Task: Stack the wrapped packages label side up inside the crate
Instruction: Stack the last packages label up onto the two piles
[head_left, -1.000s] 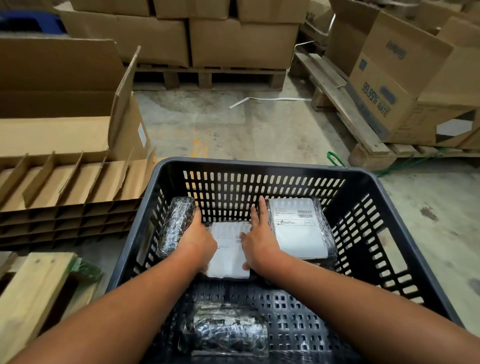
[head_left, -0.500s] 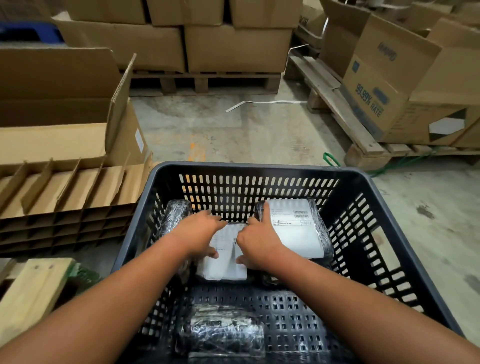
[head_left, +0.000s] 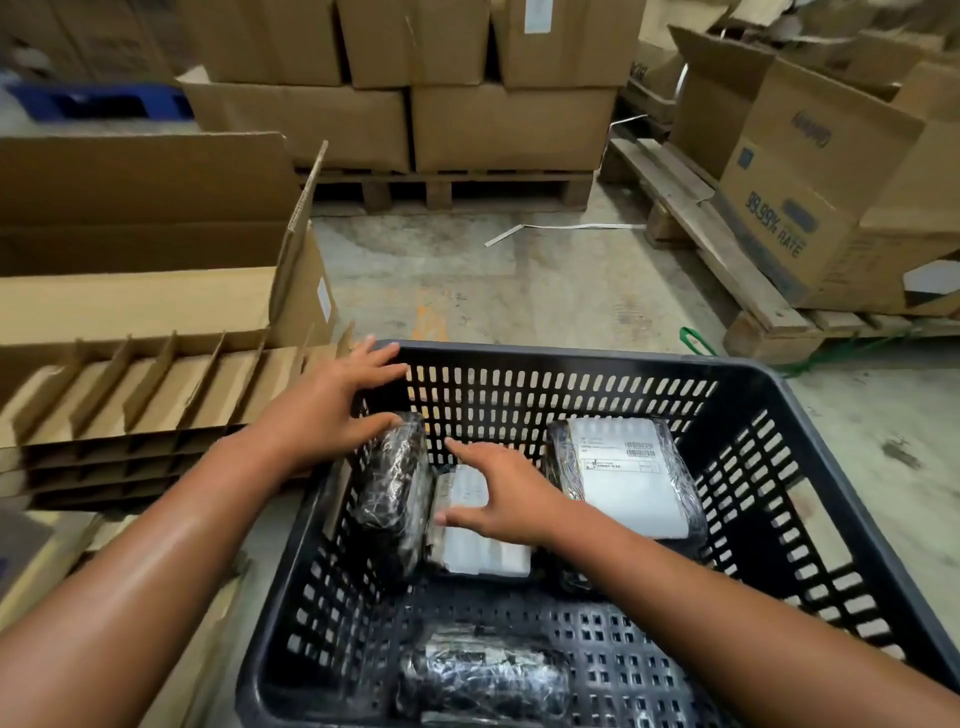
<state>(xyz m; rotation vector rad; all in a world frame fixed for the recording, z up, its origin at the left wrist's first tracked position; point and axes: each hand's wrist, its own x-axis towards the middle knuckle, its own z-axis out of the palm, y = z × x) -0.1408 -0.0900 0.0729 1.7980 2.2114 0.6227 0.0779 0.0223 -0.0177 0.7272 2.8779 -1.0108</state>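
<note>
Head view: the black perforated crate (head_left: 810, 431) sits on a concrete floor (head_left: 519, 280) and holds four wrapped packages. The left hand (head_left: 332, 405) is over the crate's far left corner, fingers spread; its thumb touches the top of the dark package (head_left: 395, 488), which stands on edge against the left wall (no label shows on it). The right hand (head_left: 509, 499) lies flat, fingers spread and pointing left, on the middle package (head_left: 483, 551), label side up, just right of the dark package. Beyond the right wrist lies the large labelled package (head_left: 631, 478), white label facing up. A fourth package (head_left: 483, 675) lies apart near the crate's near wall, below both forearms. Neither hand grips anything. Flattened cardboard dividers (head_left: 150, 384) lie left of the left hand.
</note>
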